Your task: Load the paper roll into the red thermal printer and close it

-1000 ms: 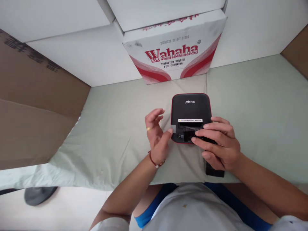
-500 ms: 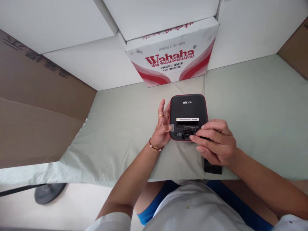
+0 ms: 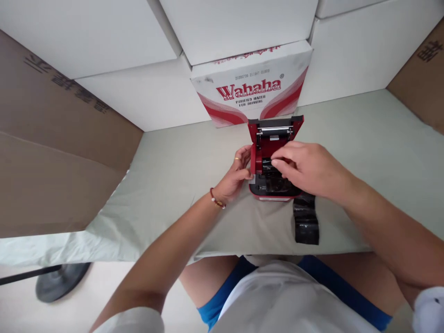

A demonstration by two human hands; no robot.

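Left hand (image 3: 240,169) clasps the boxy red-and-black plastic printer (image 3: 268,148); right hand (image 3: 308,165), pinch unclear, touches a glossy black film roll (image 3: 266,163), likely light, slippery, best end-held

This is looking like a storeroom workspace: large white rectangular boxes (image 3: 239,27) and a red-and-white cardboard water carton (image 3: 253,95) are lining the far edge of a pale-green cloth-covered tabletop (image 3: 183,171).
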